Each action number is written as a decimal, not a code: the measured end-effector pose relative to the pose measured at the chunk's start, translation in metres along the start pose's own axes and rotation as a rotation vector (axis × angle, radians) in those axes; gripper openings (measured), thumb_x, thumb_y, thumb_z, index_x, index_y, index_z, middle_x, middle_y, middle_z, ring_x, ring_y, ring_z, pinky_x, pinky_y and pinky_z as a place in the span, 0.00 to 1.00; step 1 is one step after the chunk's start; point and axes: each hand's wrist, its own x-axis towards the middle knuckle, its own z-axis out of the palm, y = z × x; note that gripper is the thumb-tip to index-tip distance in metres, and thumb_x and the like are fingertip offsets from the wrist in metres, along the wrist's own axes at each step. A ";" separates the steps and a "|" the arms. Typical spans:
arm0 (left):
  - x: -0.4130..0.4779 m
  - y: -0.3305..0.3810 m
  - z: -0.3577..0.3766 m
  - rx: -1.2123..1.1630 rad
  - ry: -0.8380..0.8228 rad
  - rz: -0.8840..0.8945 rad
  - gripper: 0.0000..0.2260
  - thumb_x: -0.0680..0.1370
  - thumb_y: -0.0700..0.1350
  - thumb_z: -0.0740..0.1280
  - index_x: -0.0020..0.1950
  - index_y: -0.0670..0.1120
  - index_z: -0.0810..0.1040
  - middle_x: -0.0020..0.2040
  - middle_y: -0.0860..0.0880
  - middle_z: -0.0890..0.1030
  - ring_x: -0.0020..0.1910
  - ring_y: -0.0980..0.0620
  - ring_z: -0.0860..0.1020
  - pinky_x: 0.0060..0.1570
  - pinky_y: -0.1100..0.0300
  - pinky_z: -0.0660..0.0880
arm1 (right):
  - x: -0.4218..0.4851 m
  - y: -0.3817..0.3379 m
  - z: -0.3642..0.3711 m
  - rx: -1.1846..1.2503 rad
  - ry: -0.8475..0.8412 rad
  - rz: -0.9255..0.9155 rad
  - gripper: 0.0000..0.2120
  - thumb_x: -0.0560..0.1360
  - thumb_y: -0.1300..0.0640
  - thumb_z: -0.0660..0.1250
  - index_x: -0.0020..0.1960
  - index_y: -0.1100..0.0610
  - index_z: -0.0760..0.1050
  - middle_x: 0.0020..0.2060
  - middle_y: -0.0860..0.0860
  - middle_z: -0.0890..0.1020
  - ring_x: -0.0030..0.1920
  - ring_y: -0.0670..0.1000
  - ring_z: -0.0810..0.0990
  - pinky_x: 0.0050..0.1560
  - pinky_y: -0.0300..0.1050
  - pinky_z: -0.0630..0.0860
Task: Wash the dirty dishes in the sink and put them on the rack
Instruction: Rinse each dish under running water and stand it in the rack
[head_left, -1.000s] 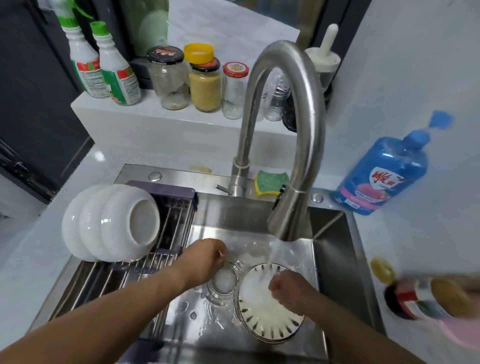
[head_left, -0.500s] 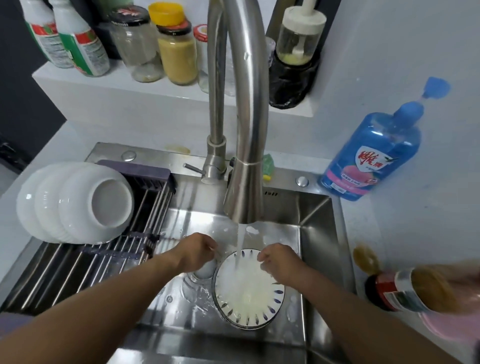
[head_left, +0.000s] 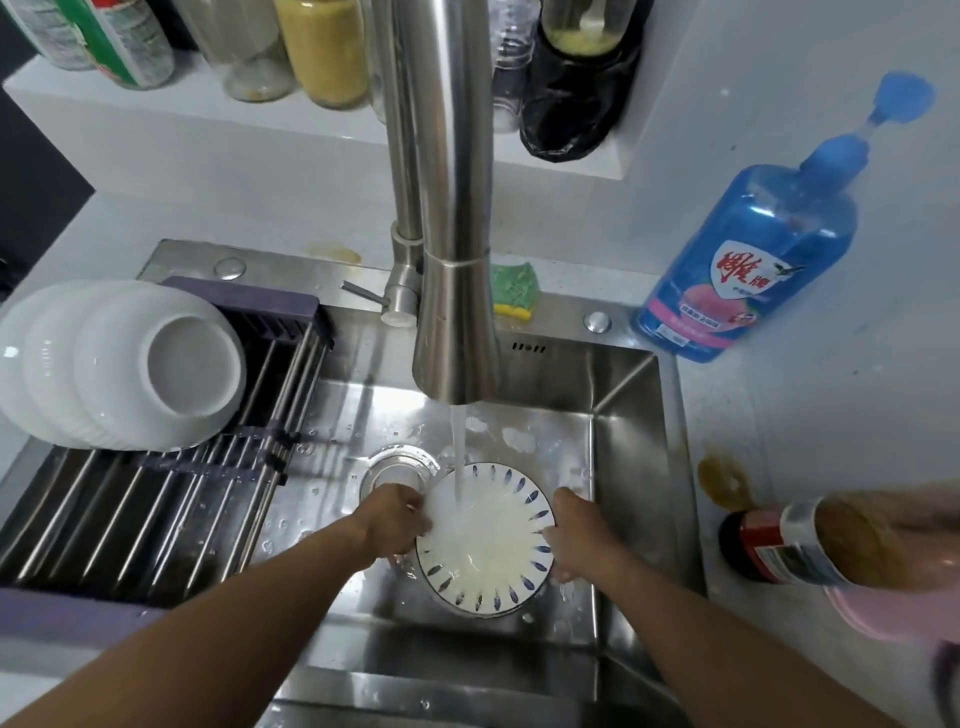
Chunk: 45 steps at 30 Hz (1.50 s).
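In the steel sink (head_left: 628, 415), the round blue-patterned white plate (head_left: 485, 540) sits between left hand (head_left: 392, 525) and right hand (head_left: 574, 535), both gripping its rim.

Bright even light, steel glare — wide-angle edge warp, blurred right edge

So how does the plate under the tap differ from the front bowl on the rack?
The plate has blue dashes round its rim; the front bowl is plain white. The plate is shallow, the bowl deep. The plate faces up in the sink under running water, gripped by the left hand and right hand; the bowl stands on its side on the rack, untouched. Both are round and mostly white.
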 end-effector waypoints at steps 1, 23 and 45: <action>0.001 -0.002 0.001 -0.045 -0.006 -0.011 0.04 0.78 0.32 0.69 0.51 0.36 0.81 0.35 0.42 0.76 0.28 0.49 0.73 0.32 0.58 0.72 | -0.002 -0.001 0.001 0.034 0.009 0.004 0.08 0.77 0.66 0.61 0.48 0.55 0.65 0.40 0.50 0.74 0.43 0.56 0.80 0.28 0.42 0.75; -0.059 0.009 -0.010 -0.768 -0.093 -0.019 0.10 0.85 0.36 0.59 0.63 0.45 0.75 0.52 0.44 0.86 0.48 0.43 0.85 0.42 0.41 0.84 | -0.020 -0.030 -0.002 0.573 0.084 -0.025 0.06 0.79 0.62 0.67 0.46 0.55 0.71 0.45 0.56 0.81 0.38 0.56 0.82 0.42 0.54 0.85; -0.059 0.041 -0.042 -0.738 -0.131 0.004 0.23 0.84 0.63 0.53 0.67 0.51 0.76 0.55 0.44 0.86 0.56 0.42 0.85 0.57 0.34 0.79 | -0.071 -0.027 0.003 -0.514 0.066 -0.852 0.30 0.83 0.37 0.48 0.82 0.48 0.55 0.82 0.43 0.53 0.81 0.41 0.47 0.81 0.50 0.41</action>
